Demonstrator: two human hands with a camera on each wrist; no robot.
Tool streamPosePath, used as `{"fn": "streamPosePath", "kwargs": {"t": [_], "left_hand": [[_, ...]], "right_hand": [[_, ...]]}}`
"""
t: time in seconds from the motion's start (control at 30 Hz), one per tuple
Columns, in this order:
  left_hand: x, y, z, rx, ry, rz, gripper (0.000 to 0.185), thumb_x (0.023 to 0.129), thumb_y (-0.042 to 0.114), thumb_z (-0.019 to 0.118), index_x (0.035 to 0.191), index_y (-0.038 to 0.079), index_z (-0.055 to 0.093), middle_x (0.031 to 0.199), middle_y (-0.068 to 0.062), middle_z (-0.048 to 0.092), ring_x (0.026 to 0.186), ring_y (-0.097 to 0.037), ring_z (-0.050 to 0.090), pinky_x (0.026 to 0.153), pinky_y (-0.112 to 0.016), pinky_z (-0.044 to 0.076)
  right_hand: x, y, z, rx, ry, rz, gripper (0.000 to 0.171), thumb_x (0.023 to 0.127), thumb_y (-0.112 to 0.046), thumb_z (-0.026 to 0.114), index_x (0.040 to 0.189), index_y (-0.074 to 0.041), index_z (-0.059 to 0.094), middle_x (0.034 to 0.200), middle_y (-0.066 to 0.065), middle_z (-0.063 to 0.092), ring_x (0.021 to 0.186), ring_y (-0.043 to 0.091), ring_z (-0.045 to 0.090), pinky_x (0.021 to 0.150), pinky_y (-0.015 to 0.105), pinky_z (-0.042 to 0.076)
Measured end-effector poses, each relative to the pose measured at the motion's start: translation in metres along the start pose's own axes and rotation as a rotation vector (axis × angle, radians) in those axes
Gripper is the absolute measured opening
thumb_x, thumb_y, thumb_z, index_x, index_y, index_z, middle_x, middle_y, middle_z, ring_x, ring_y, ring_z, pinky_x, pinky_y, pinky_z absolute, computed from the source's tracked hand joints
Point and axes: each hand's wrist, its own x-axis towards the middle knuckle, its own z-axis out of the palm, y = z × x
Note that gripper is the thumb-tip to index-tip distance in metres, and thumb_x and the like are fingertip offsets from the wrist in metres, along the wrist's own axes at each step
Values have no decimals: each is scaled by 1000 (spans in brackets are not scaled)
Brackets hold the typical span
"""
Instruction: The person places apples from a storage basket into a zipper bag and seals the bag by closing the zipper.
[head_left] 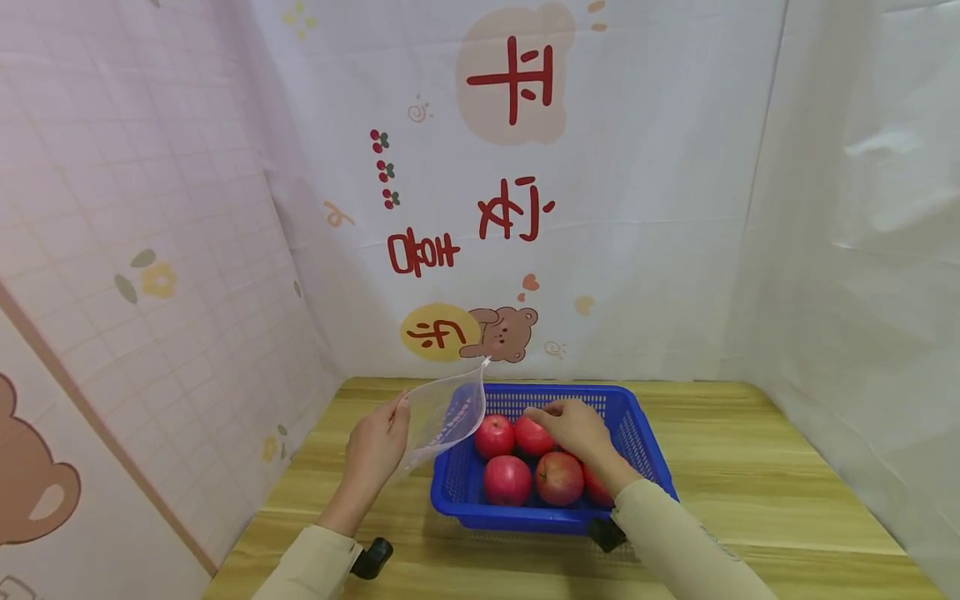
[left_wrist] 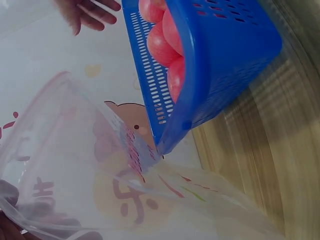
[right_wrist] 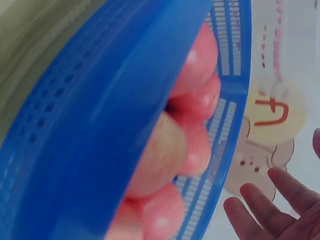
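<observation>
A blue plastic basket (head_left: pixel 517 518) stands on the wooden table and holds several red apples (head_left: pixel 507 480). My left hand (head_left: pixel 400 414) pinches the edge of a clear plastic bag (head_left: pixel 444 414), which it holds up just left of the basket. My right hand (head_left: pixel 537 413) reaches into the basket with its fingers straight, hovering over or lightly touching the back apples (head_left: pixel 533 436). The left wrist view shows the bag (left_wrist: pixel 100 175) close up beside the basket (left_wrist: pixel 225 60), with apples (left_wrist: pixel 160 45) and my right hand (left_wrist: pixel 85 12). Seen from the right wrist are the basket (right_wrist: pixel 100 125), the apples (right_wrist: pixel 195 100) and spread fingers (right_wrist: pixel 260 210).
The table (head_left: pixel 750 500) is enclosed by hanging sheets: a bear-print backdrop (head_left: pixel 510 208) behind, a pink tiled-pattern sheet (head_left: pixel 150 292) on the left, a plain white one (head_left: pixel 862 250) on the right. Bare wood lies right of and in front of the basket.
</observation>
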Motion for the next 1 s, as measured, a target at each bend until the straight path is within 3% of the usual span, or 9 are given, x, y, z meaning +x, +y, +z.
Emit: {"fn": "streamPosePath", "kwargs": {"t": [0.3, 0.63, 0.87, 1.0], "left_hand": [[0, 0, -4, -10, 2, -31, 43, 106, 30, 40, 137, 9, 60, 132, -16, 61, 118, -44, 57, 91, -61, 44], [0, -3, -3, -41, 19, -50, 43, 106, 30, 40, 137, 9, 61, 130, -17, 62, 118, -43, 57, 90, -60, 45], [1, -6, -4, -51, 31, -57, 43, 106, 29, 40, 136, 7, 61, 132, -18, 61, 118, -44, 57, 91, -59, 45], [1, -7, -6, -51, 39, -61, 42, 106, 28, 40, 136, 7, 61, 131, -18, 61, 118, -44, 57, 91, -60, 44]], "right_hand": [[-6, 34, -24, -27, -6, 27, 59, 93, -50, 63, 126, -1, 66, 125, 19, 65, 115, 39, 60, 95, 55, 46], [-10, 68, -33, -157, -12, -56, 59, 94, -45, 63, 127, 4, 63, 124, 25, 63, 114, 44, 58, 94, 58, 45], [-12, 75, -32, -178, -36, -115, 56, 88, -36, 73, 127, 2, 63, 119, 23, 66, 106, 39, 62, 91, 57, 47], [-13, 77, -32, -193, -49, -166, 60, 84, -36, 77, 128, 3, 62, 121, 26, 64, 113, 45, 59, 94, 60, 45]]}}
